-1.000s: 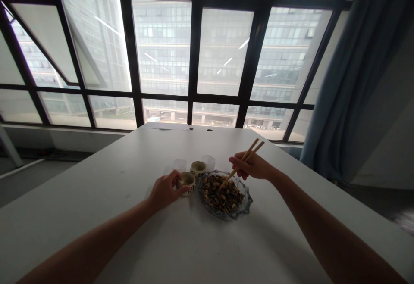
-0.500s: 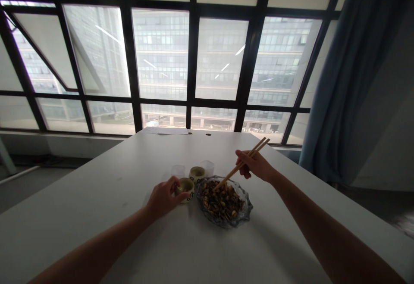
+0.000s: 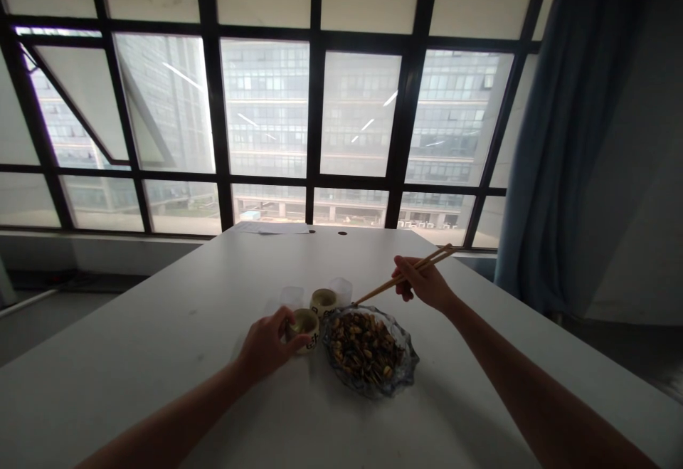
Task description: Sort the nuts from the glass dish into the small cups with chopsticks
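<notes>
Chopsticks (image 3: 400, 279) have shifted from the food (image 3: 363, 348) to the upper rim of the bowl (image 3: 408, 366), centre frame, gripped by the right hand (image 3: 425, 284); left hand (image 3: 268, 344) grips the lower cup (image 3: 306, 329).

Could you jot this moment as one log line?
left hand: on near cup | right hand: holding chopsticks | glass dish: beside cup, holding small brown pieces

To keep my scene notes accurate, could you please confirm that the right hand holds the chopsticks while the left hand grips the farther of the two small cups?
Not quite: the head view shows the left hand gripping the nearer cup, not the farther cup. The right hand does hold the chopsticks.
</notes>
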The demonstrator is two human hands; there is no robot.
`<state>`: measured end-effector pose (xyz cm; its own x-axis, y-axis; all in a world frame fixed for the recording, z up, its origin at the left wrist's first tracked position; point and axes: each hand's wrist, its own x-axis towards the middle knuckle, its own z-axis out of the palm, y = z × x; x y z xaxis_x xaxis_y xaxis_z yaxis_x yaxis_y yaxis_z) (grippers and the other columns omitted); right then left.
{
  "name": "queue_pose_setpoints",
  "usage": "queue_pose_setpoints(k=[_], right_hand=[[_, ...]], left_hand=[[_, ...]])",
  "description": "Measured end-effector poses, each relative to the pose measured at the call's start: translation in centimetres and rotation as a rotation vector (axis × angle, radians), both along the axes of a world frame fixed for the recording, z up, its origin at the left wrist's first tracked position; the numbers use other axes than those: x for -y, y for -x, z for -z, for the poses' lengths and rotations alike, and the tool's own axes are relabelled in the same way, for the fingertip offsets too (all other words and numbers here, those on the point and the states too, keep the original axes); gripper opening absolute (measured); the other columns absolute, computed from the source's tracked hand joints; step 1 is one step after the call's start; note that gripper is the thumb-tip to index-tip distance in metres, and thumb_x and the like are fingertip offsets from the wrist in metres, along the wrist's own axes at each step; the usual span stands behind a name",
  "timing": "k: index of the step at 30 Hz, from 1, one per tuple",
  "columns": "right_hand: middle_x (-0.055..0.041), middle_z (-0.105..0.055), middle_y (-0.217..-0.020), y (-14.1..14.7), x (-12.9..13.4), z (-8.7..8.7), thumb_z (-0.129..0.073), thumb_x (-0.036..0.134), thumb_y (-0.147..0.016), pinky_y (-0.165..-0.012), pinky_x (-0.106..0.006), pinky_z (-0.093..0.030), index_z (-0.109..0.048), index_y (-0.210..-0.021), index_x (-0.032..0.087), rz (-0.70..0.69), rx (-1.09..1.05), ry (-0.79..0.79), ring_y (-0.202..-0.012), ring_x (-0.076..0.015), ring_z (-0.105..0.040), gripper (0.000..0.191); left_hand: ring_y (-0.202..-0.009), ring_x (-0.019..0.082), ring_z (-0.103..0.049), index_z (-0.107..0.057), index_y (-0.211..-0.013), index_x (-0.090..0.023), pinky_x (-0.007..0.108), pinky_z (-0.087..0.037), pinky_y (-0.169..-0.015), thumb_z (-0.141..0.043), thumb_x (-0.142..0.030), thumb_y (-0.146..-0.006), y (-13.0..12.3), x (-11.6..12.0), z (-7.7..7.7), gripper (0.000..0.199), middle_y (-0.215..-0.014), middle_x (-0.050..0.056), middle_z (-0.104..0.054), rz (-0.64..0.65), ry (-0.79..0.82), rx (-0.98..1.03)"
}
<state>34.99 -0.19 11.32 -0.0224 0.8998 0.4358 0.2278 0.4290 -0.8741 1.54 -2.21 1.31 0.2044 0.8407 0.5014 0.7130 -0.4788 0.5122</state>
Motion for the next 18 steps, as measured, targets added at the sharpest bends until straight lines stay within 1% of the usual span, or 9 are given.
queue_pose_setpoints(k=[2,5,9,11,13,15,17,18], right_hand=[[-0.0039,-0.061,-0.044,0.2,0.4,-0.2,-0.064,0.075,-0.074,-0.031,-0.022,-0.038,-0.063,-0.064,0.016,-0.002,0.023,-0.046,-0.032,-0.0124,-0.053,0.06],[-0.0038,-0.061,-0.044,0.5,0.5,-0.3,-0.063,0.075,-0.074,-0.031,-0.024,-0.039,-0.062,-0.063,0.017,0.014,-0.004,-0.054,-0.032,-0.0129,-0.052,0.059],[-0.0034,-0.059,-0.043,0.5,-0.5,0.2,-0.063,0.077,-0.071,-0.03,-0.024,-0.037,-0.06,-0.062,0.017,0.094,-0.123,-0.008,-0.03,-0.0123,-0.049,0.06],[-0.0035,-0.058,-0.042,0.4,-1.1,0.6,-0.064,0.078,-0.068,-0.029,-0.024,-0.036,-0.059,-0.061,0.017,0.123,-0.17,0.03,-0.029,-0.012,-0.048,0.062],[-0.0038,-0.058,-0.042,0.3,-1.5,1.0,-0.065,0.079,-0.066,-0.029,-0.024,-0.036,-0.058,-0.061,0.017,0.13,-0.183,0.056,-0.029,-0.012,-0.048,0.062],[-0.0041,-0.058,-0.042,0.3,-1.6,1.3,-0.064,0.079,-0.066,-0.029,-0.023,-0.035,-0.058,-0.06,0.017,0.127,-0.171,0.066,-0.029,-0.0121,-0.049,0.063],[-0.0043,-0.059,-0.042,0.2,-1.5,1.3,-0.063,0.08,-0.067,-0.029,-0.023,-0.036,-0.058,-0.061,0.017,0.122,-0.15,0.063,-0.03,-0.0124,-0.05,0.063],[-0.0043,-0.059,-0.043,0.1,-1.5,1.3,-0.062,0.079,-0.068,-0.03,-0.023,-0.037,-0.058,-0.062,0.017,0.122,-0.142,0.056,-0.03,-0.0125,-0.05,0.063]], left_hand=[[-0.051,0.012,-0.044,-0.051,-0.079,-0.023,0.024,-0.029,-0.055,-0.064,-0.056,-0.074,0.0,0.0,0.0,0.036,-0.053,-0.008,-0.043,-0.006,-0.006,0.002],[-0.051,0.012,-0.044,-0.051,-0.079,-0.023,0.024,-0.03,-0.055,-0.064,-0.055,-0.075,-0.1,-0.1,0.2,0.035,-0.053,-0.008,-0.043,-0.007,-0.021,0.005],[-0.049,0.011,-0.041,-0.051,-0.078,-0.022,0.024,-0.03,-0.054,-0.065,-0.054,-0.075,0.1,-0.3,0.5,0.035,-0.051,-0.009,-0.04,0.003,-0.037,0.015],[-0.048,0.011,-0.041,-0.052,-0.077,-0.022,0.024,-0.031,-0.054,-0.064,-0.055,-0.076,0.2,-0.2,0.1,0.035,-0.051,-0.009,-0.039,0.004,-0.072,0.024],[-0.05,0.012,-0.044,-0.053,-0.078,-0.022,0.024,-0.034,-0.055,-0.061,-0.056,-0.078,0.2,-0.2,-0.8,0.035,-0.054,-0.007,-0.042,-0.033,-0.138,0.035],[-0.057,0.014,-0.05,-0.054,-0.079,-0.021,0.026,-0.039,-0.059,-0.057,-0.053,-0.082,-0.3,-0.2,-2.3,0.032,-0.062,-0.004,-0.05,-0.094,-0.2,0.041],[-0.073,0.018,-0.058,-0.057,-0.085,-0.021,0.03,-0.046,-0.069,-0.056,-0.046,-0.084,-1.5,-0.5,-4.2,0.025,-0.077,0.002,-0.061,-0.071,-0.204,0.007],[-0.083,0.021,-0.061,-0.059,-0.089,-0.02,0.032,-0.048,-0.075,-0.058,-0.042,-0.083,-2.3,-0.8,-5.1,0.022,-0.086,0.005,-0.064,-0.056,-0.187,-0.031]])
